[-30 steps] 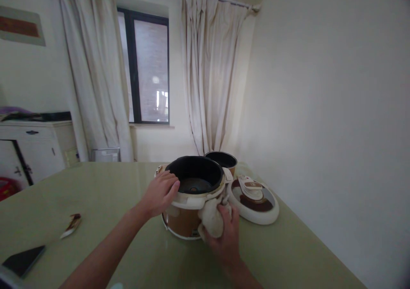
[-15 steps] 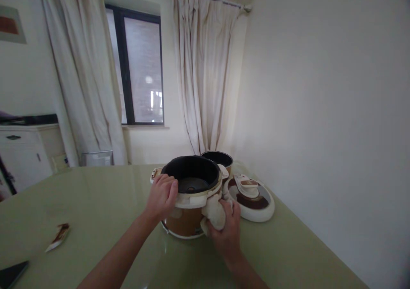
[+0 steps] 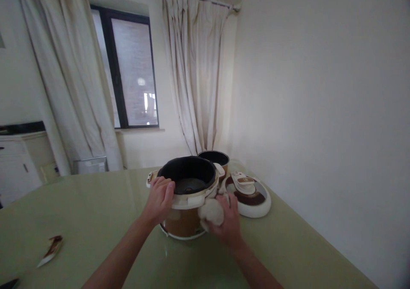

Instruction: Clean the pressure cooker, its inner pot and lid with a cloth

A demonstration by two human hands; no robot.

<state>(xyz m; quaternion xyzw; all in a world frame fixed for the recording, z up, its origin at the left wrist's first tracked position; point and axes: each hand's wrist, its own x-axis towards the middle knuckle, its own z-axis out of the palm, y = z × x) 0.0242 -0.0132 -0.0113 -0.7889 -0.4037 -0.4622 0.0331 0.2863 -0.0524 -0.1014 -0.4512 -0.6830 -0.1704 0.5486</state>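
Observation:
A lidless cooker body (image 3: 183, 220), brown with a cream rim and a black inside, stands on the pale green table (image 3: 96, 220). My left hand (image 3: 159, 199) grips its left rim, fingers curled over the edge. Against the cooker's right side, my right hand (image 3: 228, 220) presses a bunched white cloth (image 3: 211, 212), its fingers wrapped round the cloth. The cooker's round white and brown lid (image 3: 249, 191) lies flat on the table just to the right. Behind the cooker stands a dark inner pot (image 3: 214, 158).
A small brown and white wrapper (image 3: 50, 250) lies on the table at the left. A dark flat object (image 3: 8, 284) shows at the lower left corner. The wall runs close along the table's right side. Curtains, a window and a white cabinet (image 3: 16, 160) stand beyond.
My right hand with the cloth has moved up the cooker's right side, from low near the base to under the rim. The view has swung right. My left hand stays on the rim.

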